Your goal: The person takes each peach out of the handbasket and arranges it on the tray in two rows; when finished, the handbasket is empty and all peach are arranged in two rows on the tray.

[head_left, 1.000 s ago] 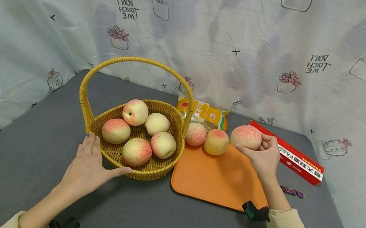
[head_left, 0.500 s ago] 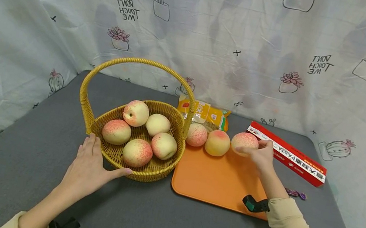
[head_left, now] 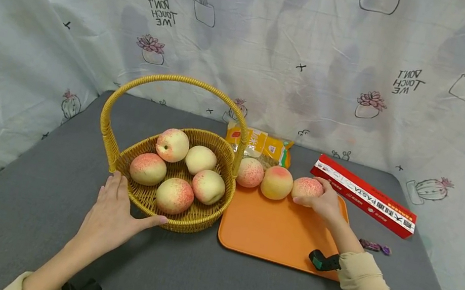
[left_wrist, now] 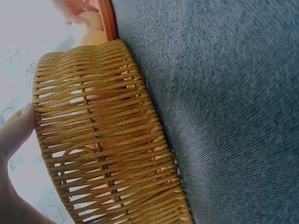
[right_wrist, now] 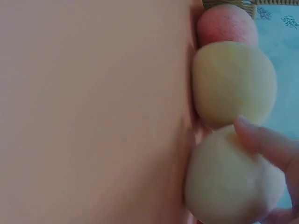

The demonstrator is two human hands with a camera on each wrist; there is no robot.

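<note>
Nearest, our left hand [head_left: 111, 217] rests, fingers straight, against the yellow basket [head_left: 193, 225] of five peaches [head_left: 174, 196]. Beyond, our right hand [head_left: 328, 205] grips another peach [head_left: 305, 188] at the far edge of the orange tray [head_left: 273, 234]; farther off, we see a yellow bag [head_left: 276, 148] near the back edge of the surface [head_left: 173, 279].

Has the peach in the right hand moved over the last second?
Yes: the held peach came down and slightly left, nearer the unmoved yellow peach.
</note>
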